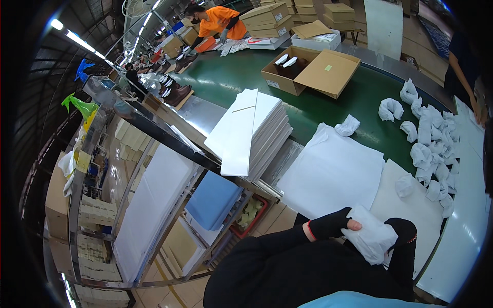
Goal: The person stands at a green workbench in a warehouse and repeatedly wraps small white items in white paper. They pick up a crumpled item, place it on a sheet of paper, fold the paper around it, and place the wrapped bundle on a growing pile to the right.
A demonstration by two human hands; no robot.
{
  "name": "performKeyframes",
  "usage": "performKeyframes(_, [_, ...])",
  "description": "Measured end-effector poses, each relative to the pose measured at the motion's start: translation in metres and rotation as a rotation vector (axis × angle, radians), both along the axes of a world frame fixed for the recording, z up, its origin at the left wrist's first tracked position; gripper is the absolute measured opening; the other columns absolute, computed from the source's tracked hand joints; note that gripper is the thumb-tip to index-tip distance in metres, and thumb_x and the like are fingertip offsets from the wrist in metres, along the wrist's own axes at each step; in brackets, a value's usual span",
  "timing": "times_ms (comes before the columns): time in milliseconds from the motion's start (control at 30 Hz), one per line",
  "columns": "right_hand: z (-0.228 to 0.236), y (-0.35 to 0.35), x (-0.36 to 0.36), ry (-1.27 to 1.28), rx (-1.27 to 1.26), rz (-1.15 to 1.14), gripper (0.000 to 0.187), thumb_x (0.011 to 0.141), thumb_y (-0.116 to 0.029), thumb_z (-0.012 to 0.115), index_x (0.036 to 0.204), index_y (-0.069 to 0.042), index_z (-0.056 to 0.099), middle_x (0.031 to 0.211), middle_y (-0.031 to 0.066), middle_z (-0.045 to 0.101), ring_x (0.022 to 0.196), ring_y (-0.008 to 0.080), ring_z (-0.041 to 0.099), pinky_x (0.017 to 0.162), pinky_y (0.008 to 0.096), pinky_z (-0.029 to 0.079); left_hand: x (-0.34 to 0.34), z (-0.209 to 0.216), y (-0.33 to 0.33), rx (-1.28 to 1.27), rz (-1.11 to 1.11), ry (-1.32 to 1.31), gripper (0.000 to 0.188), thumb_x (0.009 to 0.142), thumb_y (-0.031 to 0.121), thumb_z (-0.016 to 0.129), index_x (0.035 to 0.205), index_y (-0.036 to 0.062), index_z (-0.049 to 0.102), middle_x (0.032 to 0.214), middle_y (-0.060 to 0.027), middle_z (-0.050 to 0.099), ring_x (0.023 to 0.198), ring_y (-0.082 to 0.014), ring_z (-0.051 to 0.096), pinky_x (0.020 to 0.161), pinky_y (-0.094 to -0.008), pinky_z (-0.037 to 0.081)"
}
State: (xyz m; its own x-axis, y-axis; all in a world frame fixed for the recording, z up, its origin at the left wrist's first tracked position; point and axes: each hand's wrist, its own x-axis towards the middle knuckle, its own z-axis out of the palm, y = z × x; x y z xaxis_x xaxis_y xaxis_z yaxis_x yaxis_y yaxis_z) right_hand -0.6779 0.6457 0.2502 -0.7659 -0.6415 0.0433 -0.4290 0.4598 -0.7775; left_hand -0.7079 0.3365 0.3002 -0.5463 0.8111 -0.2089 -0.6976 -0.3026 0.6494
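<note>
A crumpled wad of white tissue paper (371,235) sits between my two hands, close to my body. My left hand (335,224), in a black fingerless glove, has its bare thumb pressed on the wad's left side. On the other side, my right hand (402,233) closes around it, its fingers mostly hidden by paper and glove. Just beyond lies a stack of flat white tissue sheets (334,169). A small paper ball (404,186) rests on the pale board (398,205) beside the sheets. Many similar twisted paper wads (425,154) are heaped at the right.
Stacked white boards (257,131) stand left of the sheets. An open brown carton (287,84) with dark shoes sits on the green conveyor (221,77). Metal shelving (154,205) fills the left. A person in orange (221,23) works far off; another person's arm (465,77) shows at right.
</note>
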Motion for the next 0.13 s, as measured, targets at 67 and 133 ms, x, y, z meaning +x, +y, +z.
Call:
performKeyframes(67, [0.037,-0.022,-0.017,-0.133,-0.093,-0.045,0.046,0.056,-0.027,0.083,0.097,-0.009,0.071,0.085,0.0101,0.069,0.079,0.0248,0.067,0.069,0.0374,0.051,-0.002,0.0,-0.002,-0.001,0.047,0.018,0.062,0.077,0.028,0.077,0.125,-0.001,0.053,0.116,-0.011,0.062,0.108,-0.0215,0.057,0.099,-0.0314,0.041])
performKeyframes(133, [0.062,-0.048,-0.025,-0.258,-0.313,-0.245,0.05,0.06,-0.029,0.081,0.105,-0.012,0.069,0.105,0.0172,0.068,0.092,0.0296,0.066,0.075,0.0392,0.049,-0.004,-0.002,-0.01,-0.033,0.134,0.117,0.066,0.076,0.03,0.077,0.128,-0.0011,0.05,0.121,-0.0121,0.06,0.11,-0.0218,0.057,0.099,-0.0311,0.041])
